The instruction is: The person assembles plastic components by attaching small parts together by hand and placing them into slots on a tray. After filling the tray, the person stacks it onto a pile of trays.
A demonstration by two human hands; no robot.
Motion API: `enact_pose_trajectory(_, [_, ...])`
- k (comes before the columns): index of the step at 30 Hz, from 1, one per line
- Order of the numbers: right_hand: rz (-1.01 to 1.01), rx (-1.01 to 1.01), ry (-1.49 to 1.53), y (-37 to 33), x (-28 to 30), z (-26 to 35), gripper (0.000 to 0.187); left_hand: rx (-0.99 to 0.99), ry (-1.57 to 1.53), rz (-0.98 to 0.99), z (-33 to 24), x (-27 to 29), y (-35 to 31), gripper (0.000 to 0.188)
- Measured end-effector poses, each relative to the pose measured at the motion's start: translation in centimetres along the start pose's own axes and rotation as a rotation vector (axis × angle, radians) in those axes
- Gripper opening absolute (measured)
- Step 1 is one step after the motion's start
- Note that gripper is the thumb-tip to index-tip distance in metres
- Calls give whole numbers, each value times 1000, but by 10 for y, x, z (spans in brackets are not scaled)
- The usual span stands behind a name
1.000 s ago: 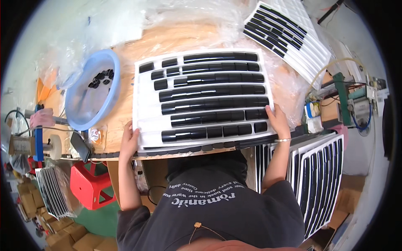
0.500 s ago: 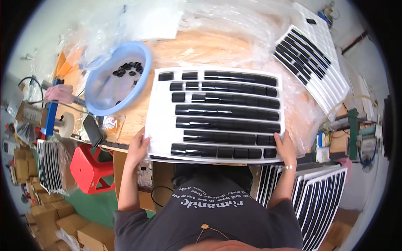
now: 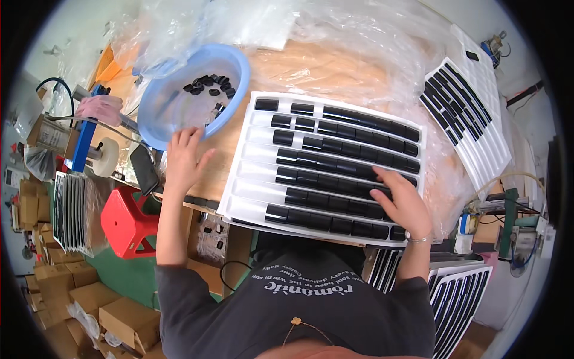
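In front of me on the table lies a white ribbed tray (image 3: pixel 250 170) filled with rows of short, glossy black pieces (image 3: pixel 335 158). Its left part is bare white. My right hand (image 3: pixel 405 203) hovers over the right end of the rows, fingers apart, with nothing visible in it. Beyond the tray's left side stands a light blue plastic basin (image 3: pixel 240 75) with several loose black pieces (image 3: pixel 210 84) inside. By the basin's near rim my left hand (image 3: pixel 183 160) is open, fingers spread; it holds nothing.
Another partly filled white tray (image 3: pixel 475 146) lies at the far right, beside crumpled clear plastic sheeting (image 3: pixel 359 45). A phone (image 3: pixel 143 169) rests at the table's left edge, above a red stool (image 3: pixel 128 221). More filled trays (image 3: pixel 460 305) lean below right; cardboard boxes (image 3: pixel 128 320) stand lower left.
Both hands have let go of the tray's sides. My left hand has moved up to the basin, my right onto the rows. The whole view has shifted, and the tray appears slightly turned.
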State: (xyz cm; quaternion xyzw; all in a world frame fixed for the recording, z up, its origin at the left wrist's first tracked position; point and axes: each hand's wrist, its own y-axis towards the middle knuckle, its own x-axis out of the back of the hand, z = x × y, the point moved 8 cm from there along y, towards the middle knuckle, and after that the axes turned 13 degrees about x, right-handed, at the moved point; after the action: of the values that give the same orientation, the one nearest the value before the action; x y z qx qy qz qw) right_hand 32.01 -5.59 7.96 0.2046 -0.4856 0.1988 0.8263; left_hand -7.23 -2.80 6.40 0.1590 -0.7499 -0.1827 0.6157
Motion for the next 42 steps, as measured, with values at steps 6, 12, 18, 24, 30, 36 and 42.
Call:
enact_pose_trajectory(6, [141,62,6,16,-28,11,40,48,-39,195,13,-42,14,35])
enact_pose_trajectory(12, [111,130,46,8,-34,12,39,273,-368,367,20,-55,61,29])
enact_pose_trajectory(18, [-63,5,222,-13,-21,-5,33,-241,-506,276,-95,-61,81,24])
enact_pose_trajectory(24, [181,-118,1030,-73,-64,10,30,-347,-425,486,-155,-133,101,29])
enact_pose_trajectory(30, [-210,42,294,-94,-37,-1,36,-423,-464,466,-201,-197,143,31])
enact_pose_trajectory(36, [-357,99,-51,-101,-31,5,51,-57,-335,769,-203,-305,194,69])
enact_pose_trajectory(42, [-374,108,-95,-104,-32,1,50,-127,-8,796,-211,-346,201,59])
